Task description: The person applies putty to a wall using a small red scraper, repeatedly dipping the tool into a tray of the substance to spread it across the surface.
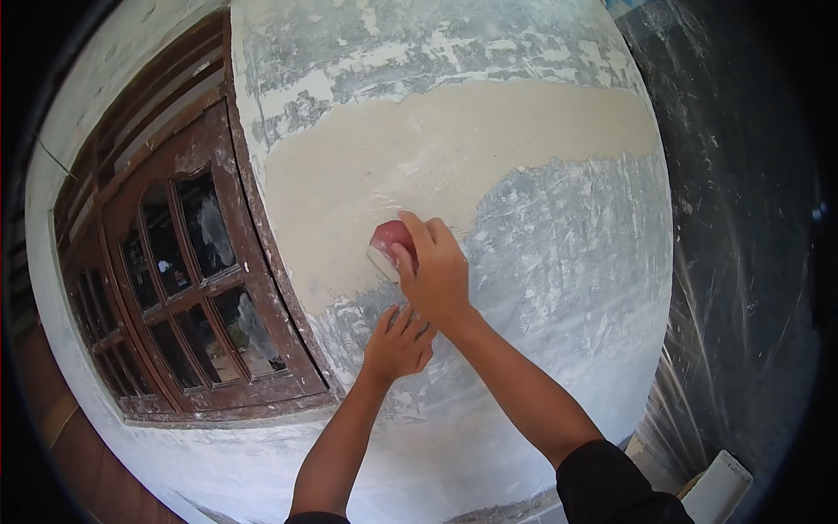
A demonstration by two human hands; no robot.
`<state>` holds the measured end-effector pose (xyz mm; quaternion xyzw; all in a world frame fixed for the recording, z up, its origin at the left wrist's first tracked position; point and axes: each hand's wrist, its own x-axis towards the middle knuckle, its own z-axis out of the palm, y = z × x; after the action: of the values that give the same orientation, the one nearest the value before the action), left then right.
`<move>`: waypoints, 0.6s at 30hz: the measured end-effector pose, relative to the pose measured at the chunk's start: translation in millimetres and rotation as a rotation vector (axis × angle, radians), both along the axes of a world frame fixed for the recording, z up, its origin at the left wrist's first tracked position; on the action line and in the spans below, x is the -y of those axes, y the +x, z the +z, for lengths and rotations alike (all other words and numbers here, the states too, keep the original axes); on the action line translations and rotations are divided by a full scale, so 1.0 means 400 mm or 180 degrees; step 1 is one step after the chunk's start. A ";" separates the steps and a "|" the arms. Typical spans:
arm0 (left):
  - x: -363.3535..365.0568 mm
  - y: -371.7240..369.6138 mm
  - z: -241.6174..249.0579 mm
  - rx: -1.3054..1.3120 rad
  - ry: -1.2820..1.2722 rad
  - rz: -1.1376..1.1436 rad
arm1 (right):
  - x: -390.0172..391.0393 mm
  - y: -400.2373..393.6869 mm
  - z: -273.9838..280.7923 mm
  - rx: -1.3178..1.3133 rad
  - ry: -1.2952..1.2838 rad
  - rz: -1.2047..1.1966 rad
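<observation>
My right hand [436, 272] grips a red putty scraper [392, 237], its pale lower edge against the wall. Under the scraper lies a patch of smooth cream putty [349, 175] that stretches to the upper right, with a few streaks just above the tool. My left hand [399, 345] is just below the right one, close to the grey wall [559, 244]. Its fingers point up and are slightly apart, and I see nothing held in them. The palm side is hidden.
On the left is a brown wooden window frame [253, 218] with glass panes, smeared with white. A dark sheet [733, 218] hangs at the right, beyond the wall's edge. A white container-like object [720, 489] stands at the lower right.
</observation>
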<state>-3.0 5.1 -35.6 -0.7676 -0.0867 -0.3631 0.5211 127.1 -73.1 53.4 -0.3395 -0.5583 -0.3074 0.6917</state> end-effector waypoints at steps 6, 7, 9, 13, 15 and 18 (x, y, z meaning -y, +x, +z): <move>0.014 -0.004 0.011 -0.0061 -0.0078 -0.0086 | -0.039 0.071 0.060 -0.0747 0.0009 -0.0409; 0.013 -0.003 0.010 -0.0039 -0.0040 -0.0118 | -0.030 0.138 0.061 -0.1022 -0.0087 -0.0620; 0.009 -0.001 0.008 -0.0008 -0.0012 -0.0160 | 0.008 0.275 0.055 -0.1468 0.0099 -0.1030; 0.008 0.001 0.003 0.0032 -0.0016 -0.0027 | 0.054 0.289 0.042 -0.1391 0.0436 -0.1170; 0.010 0.010 0.005 0.0049 -0.0054 -0.0058 | 0.034 0.183 0.033 -0.0720 0.0272 -0.0670; -0.002 0.028 0.012 -0.0129 0.0045 -0.0304 | 0.005 0.048 0.015 0.0017 -0.0143 -0.0060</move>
<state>8.3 5.8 -31.0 -0.7743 -0.0368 -0.3725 0.5102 146.3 -75.2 59.2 -0.3595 -0.5637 -0.3021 0.6795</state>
